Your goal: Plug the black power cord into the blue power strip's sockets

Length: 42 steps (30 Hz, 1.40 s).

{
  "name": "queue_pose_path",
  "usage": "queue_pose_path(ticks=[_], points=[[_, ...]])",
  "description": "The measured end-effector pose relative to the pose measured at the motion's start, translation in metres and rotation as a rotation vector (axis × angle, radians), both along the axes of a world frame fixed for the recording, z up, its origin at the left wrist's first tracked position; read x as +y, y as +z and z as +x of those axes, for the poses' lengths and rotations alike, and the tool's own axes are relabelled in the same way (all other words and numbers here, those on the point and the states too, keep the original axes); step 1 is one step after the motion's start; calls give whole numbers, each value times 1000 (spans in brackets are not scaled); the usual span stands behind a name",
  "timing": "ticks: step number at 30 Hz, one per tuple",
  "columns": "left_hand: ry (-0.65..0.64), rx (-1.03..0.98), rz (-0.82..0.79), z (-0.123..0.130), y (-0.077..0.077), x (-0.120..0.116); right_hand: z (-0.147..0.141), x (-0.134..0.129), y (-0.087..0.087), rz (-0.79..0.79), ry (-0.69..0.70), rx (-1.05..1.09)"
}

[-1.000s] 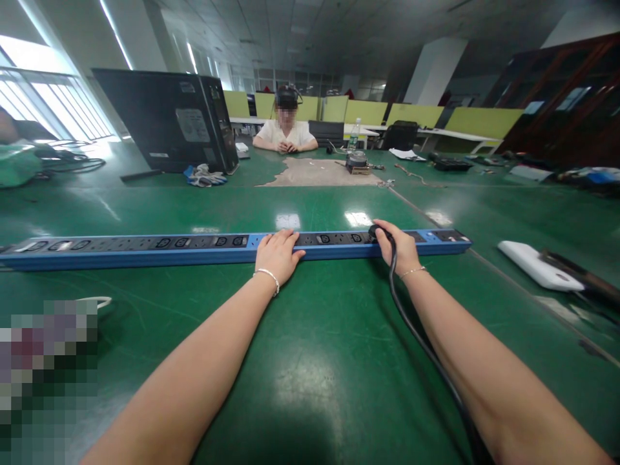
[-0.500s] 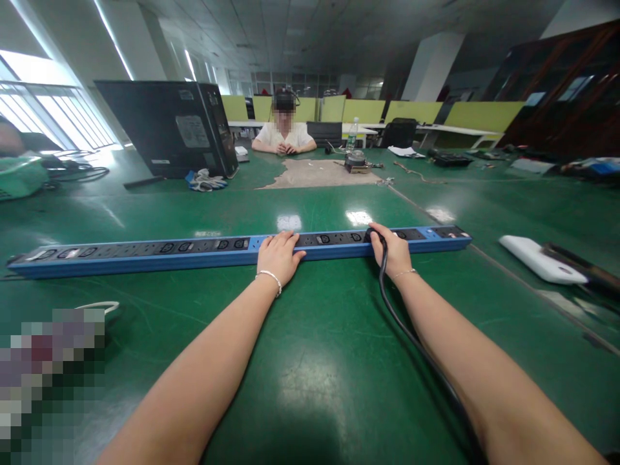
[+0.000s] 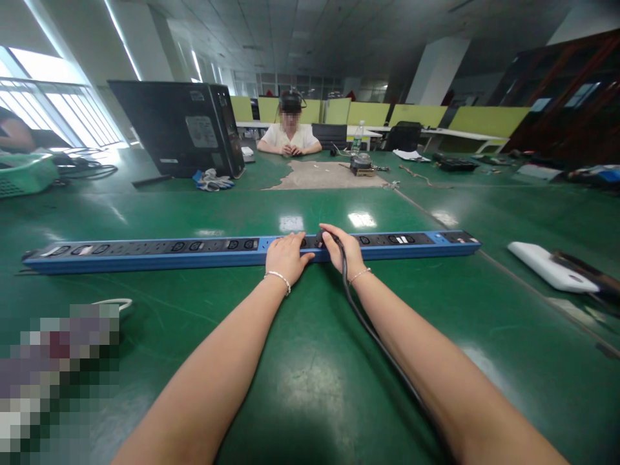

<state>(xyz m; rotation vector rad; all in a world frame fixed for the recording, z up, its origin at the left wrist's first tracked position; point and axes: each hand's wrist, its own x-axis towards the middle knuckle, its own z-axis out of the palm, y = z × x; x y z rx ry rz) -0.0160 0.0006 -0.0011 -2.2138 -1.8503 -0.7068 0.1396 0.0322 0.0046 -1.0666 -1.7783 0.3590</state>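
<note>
A long blue power strip (image 3: 145, 260) with black sockets lies across the green table (image 3: 300, 361). My left hand (image 3: 287, 255) rests over its middle, the fingers wrapped over the strip and the thumb along its near side. Just to the right, my right hand (image 3: 343, 248) grips a black plug (image 3: 320, 239) at the strip's sockets. A black cable (image 3: 371, 329) runs from the plug down beneath my right forearm. Whether the plug is seated in a socket cannot be made out.
A black computer case (image 3: 194, 132) and gloves (image 3: 212, 180) stand at the back left, near a green basket (image 3: 29, 174). A person (image 3: 290, 132) sits opposite. On the right lies a white device (image 3: 547, 265); a blurred-out object (image 3: 58, 361) is at the left.
My right hand has moved left along the strip with the plug and cable, close to my left hand. My left hand keeps its place on the strip. The whole view has shifted slightly.
</note>
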Motion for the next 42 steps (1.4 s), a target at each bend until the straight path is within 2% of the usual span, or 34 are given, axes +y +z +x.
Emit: queue_pose_path(ticks=[6, 14, 17, 21, 24, 28, 33, 42], points=[[-26, -21, 54, 1, -3, 2, -15, -4, 11, 3, -87, -92], [-32, -153, 85, -1, -5, 4, -33, -14, 14, 60, -151, -460], [-43, -228, 99, -2, -5, 3, -33, -15, 15, 47, -169, -470], [-30, -337, 114, -1, -5, 2, -30, -16, 15, -47, -237, -413], [-17, -381, 131, -2, -6, 3, -29, -17, 9, -29, -243, -431], [-53, -290, 160, 0, -5, 2, -22, -17, 4, 37, -181, -491], [-203, -101, 165, 13, 0, -3, -9, -16, 1, -27, -86, -511], [-99, -100, 99, 29, 12, -2, -7, -16, -8, -21, -166, -596]])
